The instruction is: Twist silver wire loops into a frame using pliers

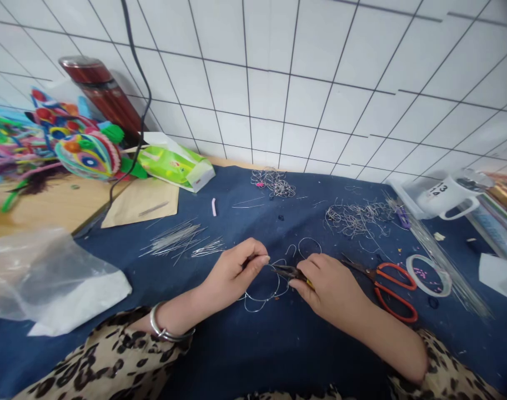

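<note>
Thumb and forefinger of my left hand (241, 269) pinch a thin silver wire near the middle of the dark blue cloth. My right hand (326, 283) is wrapped round a pair of pliers (287, 271), whose dark jaws point left toward the pinched wire. Below and between the hands hang curved wire loops (265, 294); whether they rest on the cloth I cannot tell. Just behind the pliers lies another bent wire ring (310, 245). Scissors with orange handles (395, 278) lie to the right of my right hand.
Straight wires (174, 239) lie at the left, tangled wire piles (274, 183) farther back. A plastic bag (49, 272), green tissue pack (174, 164) and red thermos (103, 94) stand left. At right are a clear round dish (428, 276), long wires (457, 278) and a white mug (447, 197).
</note>
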Demonstrator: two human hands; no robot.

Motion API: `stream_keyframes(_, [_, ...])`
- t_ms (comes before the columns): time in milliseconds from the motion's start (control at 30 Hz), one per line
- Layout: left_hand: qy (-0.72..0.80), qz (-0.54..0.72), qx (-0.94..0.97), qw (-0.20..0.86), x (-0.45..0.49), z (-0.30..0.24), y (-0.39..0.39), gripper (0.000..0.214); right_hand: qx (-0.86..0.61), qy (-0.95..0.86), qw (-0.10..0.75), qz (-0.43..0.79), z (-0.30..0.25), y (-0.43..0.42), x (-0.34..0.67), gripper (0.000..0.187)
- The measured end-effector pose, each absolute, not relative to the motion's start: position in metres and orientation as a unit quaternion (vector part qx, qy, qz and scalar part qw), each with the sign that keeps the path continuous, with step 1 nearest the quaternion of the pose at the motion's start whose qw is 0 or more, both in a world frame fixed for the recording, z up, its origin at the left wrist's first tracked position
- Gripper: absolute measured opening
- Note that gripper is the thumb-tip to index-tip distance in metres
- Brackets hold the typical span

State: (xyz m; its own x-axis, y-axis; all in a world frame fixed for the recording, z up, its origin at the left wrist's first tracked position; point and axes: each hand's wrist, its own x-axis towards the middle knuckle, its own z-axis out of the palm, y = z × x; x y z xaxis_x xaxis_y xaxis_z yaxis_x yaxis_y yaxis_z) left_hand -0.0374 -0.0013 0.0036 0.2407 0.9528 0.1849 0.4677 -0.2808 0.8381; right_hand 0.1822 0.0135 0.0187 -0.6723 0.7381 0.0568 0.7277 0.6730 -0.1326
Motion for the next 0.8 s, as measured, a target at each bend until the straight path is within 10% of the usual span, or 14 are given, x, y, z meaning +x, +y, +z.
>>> stream_keyframes(800, [0.441, 0.336, 0.663, 0.504, -0.0409, 0.0041, 0.0041, 0.018, -0.354, -0.931, 0.066, -0.059, 0.0189, 0.0146, 0.1840, 0.022])
